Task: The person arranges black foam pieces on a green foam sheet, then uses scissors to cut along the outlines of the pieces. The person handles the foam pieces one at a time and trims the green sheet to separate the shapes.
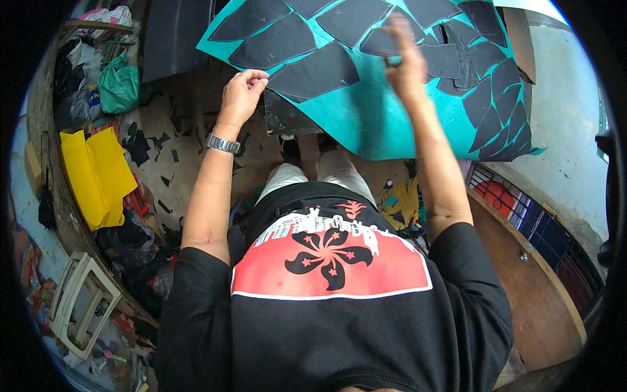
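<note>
Though well apart, both hands [239, 99] [409, 73] at teal sheet [388, 140].

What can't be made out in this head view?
All in the head view:
Teal sheet: far side cut off by the picture's top edge.
Right hand: blurred, exact pose unclear.
Left hand: its curled fingers hide any grip on the sheet.
Green bag: any contents hidden by its own folds.

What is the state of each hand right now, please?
Left hand: closed in a pinch at the edge of the teal sheet; actual hold unclear.
Right hand: open, blurred, above the sheet.
</note>
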`<state>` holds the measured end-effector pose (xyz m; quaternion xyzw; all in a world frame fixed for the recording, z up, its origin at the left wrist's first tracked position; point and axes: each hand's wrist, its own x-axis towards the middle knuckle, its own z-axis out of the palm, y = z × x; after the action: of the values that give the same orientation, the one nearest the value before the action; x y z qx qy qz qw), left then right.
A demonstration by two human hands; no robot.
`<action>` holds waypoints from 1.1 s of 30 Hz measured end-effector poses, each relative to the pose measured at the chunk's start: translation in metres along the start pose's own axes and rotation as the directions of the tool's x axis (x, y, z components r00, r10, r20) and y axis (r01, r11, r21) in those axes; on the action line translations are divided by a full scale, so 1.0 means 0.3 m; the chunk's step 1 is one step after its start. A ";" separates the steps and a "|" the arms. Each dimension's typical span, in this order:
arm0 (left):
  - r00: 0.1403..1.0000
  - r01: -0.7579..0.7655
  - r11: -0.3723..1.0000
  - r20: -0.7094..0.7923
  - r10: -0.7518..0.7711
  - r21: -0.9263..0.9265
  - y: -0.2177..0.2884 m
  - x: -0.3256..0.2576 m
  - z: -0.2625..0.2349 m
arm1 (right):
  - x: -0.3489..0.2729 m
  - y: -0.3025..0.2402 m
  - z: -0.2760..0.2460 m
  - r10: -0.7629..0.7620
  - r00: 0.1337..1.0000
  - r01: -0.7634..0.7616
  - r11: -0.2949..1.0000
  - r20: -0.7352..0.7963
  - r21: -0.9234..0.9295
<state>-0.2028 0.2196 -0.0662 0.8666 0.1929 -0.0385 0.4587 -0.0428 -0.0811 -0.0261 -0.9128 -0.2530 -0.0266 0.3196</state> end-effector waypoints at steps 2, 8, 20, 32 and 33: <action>0.999 0.040 0.997 0.029 -0.039 -0.064 -0.015 0.015 -0.015 | -0.048 -0.161 0.151 -0.302 0.932 0.256 0.940 0.202 0.224; 0.961 -0.120 0.992 -0.249 0.123 0.025 -0.034 0.106 -0.038 | -0.093 -0.357 0.360 -0.552 0.788 0.552 0.829 0.273 0.086; 0.836 -0.369 0.864 -0.284 0.469 0.342 -0.066 0.162 -0.033 | 0.003 -0.381 0.392 -0.541 0.759 0.544 0.833 0.363 0.105; 0.957 -0.192 0.912 -0.139 0.256 0.362 -0.022 0.135 -0.034 | -0.049 -0.365 0.192 -0.339 0.885 0.154 0.861 0.319 0.485; 0.960 -0.178 0.909 -0.135 0.244 0.378 -0.018 0.135 -0.034 | -0.053 -0.346 0.132 -0.269 0.934 0.094 0.822 0.236 0.562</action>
<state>-0.1685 0.2428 -0.0743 0.9518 0.1279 0.0548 0.2732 -0.1109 0.0046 -0.0017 -0.7490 -0.3831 0.1566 0.5174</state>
